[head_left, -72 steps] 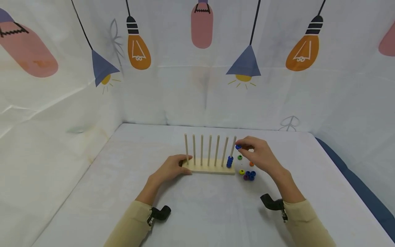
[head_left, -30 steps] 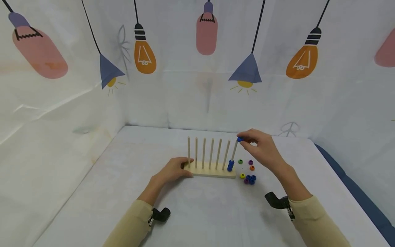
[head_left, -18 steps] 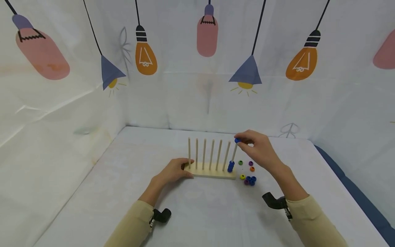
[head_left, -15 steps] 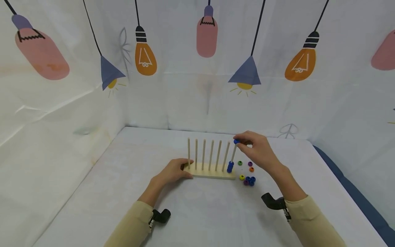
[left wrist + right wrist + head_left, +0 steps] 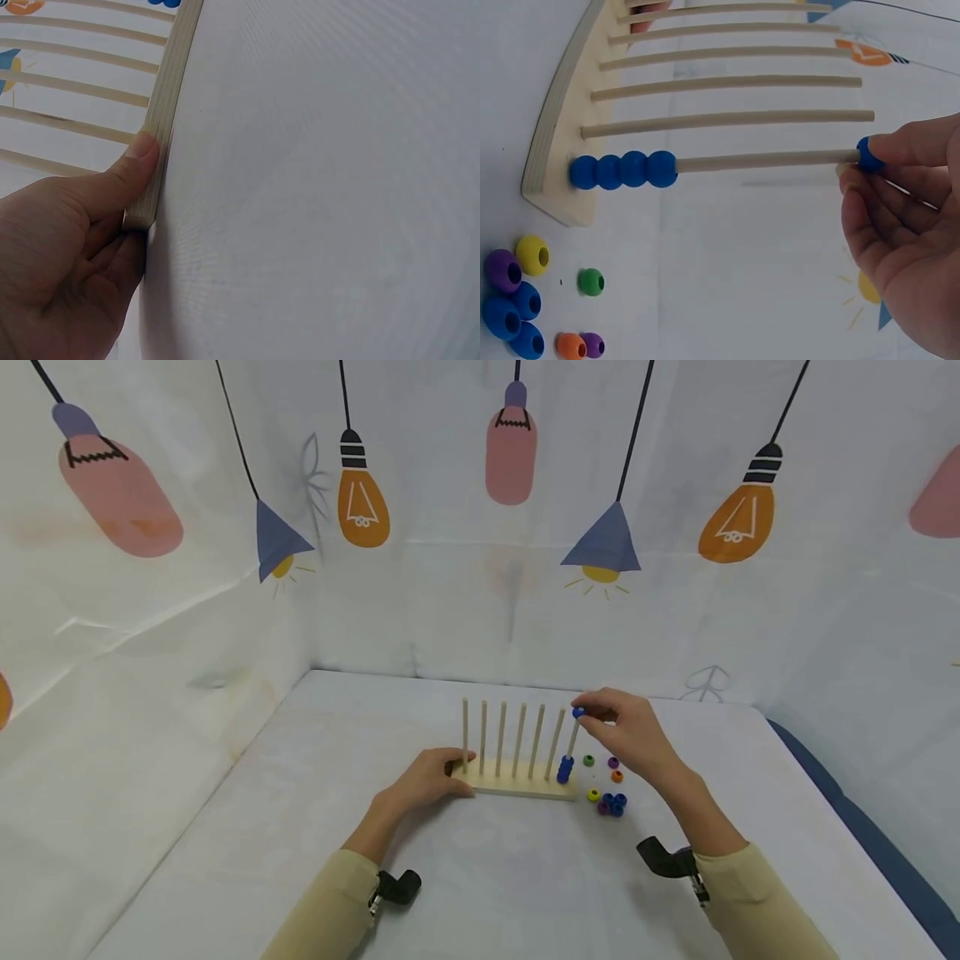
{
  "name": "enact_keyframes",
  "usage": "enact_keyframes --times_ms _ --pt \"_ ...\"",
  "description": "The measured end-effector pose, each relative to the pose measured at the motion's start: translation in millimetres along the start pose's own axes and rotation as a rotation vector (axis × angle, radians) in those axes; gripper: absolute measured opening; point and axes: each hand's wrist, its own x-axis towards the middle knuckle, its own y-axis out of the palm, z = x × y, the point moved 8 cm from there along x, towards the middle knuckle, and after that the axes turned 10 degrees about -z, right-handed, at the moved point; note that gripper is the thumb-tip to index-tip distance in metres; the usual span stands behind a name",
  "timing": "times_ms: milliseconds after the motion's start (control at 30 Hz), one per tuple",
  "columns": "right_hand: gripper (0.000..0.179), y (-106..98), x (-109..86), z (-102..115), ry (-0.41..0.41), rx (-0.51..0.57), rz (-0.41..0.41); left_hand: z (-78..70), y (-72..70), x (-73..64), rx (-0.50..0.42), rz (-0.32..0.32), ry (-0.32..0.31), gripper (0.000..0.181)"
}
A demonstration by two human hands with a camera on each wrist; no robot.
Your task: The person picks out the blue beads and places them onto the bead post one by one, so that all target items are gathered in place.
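While the left hand (image 5: 427, 778) grips the left end of a pale wooden seven-peg stand (image 5: 517, 787), the right hand (image 5: 636, 737) pinches a small round blue bead (image 5: 868, 154), half hidden by the thumb, at the tip of the rightmost peg (image 5: 765, 160) (four matching blue beads (image 5: 634, 169) sit stacked at its foot), loose multicoloured beads (image 5: 521, 298) lying near on the white table (image 5: 487, 877).

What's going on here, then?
A person is working at a wooden peg stand. The left grip holds one end of its base, while the right grip pinches a blue bead at the tip of the rightmost peg. Four blue beads sit at that peg's foot; the other six pegs are bare. Eight loose beads lie beside the stand.
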Motion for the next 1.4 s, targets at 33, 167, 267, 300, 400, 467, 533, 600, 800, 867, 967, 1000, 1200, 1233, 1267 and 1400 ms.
enact_keyframes --times_ms 33,167,267,300,400,467,533,600,800,867,967,1000,1200,1233,1267,1400 --pt "0.022 1.0 -0.5 -0.2 0.011 0.001 0.005 0.8 0.3 -0.2 0.002 -0.001 -0.002 0.062" --pt "0.022 3.7 -2.2 -3.5 0.049 0.008 0.019 2.5 1.2 -0.7 0.008 0.000 -0.001 0.062" --pt "0.022 5.8 -3.2 -7.2 0.058 0.004 0.029 2.8 2.2 -0.7 0.007 0.005 0.003 0.062" --pt "0.022 6.6 -3.6 -8.6 0.059 0.003 0.033 2.9 2.5 -0.7 0.007 0.008 0.004 0.062" --pt "0.022 8.7 -4.5 -11.7 0.061 -0.002 0.041 3.2 3.1 -0.7 0.002 0.015 0.005 0.061" --pt "0.021 10.1 -5.0 -13.2 0.064 0.003 0.041 3.5 3.0 -0.7 -0.003 0.015 0.003 0.061" --pt "0.021 11.8 -5.9 -13.8 0.067 0.015 0.044 3.8 2.8 -0.3 -0.003 0.014 -0.002 0.061" --pt "0.020 14.2 -7.9 -14.5 0.061 0.019 0.053 3.8 2.8 -0.3 -0.003 0.016 0.001 0.060" --pt "0.015 17.6 -12.4 -12.9 0.001 -0.013 0.056 2.3 4.1 -0.8 -0.004 0.034 0.016 0.060" --pt "0.014 18.0 -11.7 -12.0 -0.011 -0.016 0.051 1.7 3.3 -0.3 -0.002 0.028 0.017 0.060" --pt "0.013 19.8 -10.7 -12.7 -0.012 -0.021 0.057 1.8 2.2 0.6 0.006 0.022 0.009 0.060" --pt "0.013 20.7 -11.1 -13.5 -0.008 -0.022 0.061 1.8 2.3 0.7 0.009 0.020 0.010 0.059" --pt "0.017 26.8 -14.8 -19.3 0.015 -0.023 0.100 1.7 2.5 0.9 0.008 0.023 0.001 0.059" --pt "0.016 27.9 -15.3 -19.9 0.016 -0.022 0.106 1.5 2.4 0.8 0.007 0.023 0.001 0.059" --pt "0.016 28.9 -15.9 -20.6 0.016 -0.021 0.111 1.3 2.3 0.8 0.007 0.022 0.001 0.059" --pt "0.015 31.8 -18.2 -23.3 0.015 -0.029 0.127 1.3 2.9 0.8 0.001 0.022 -0.006 0.059"
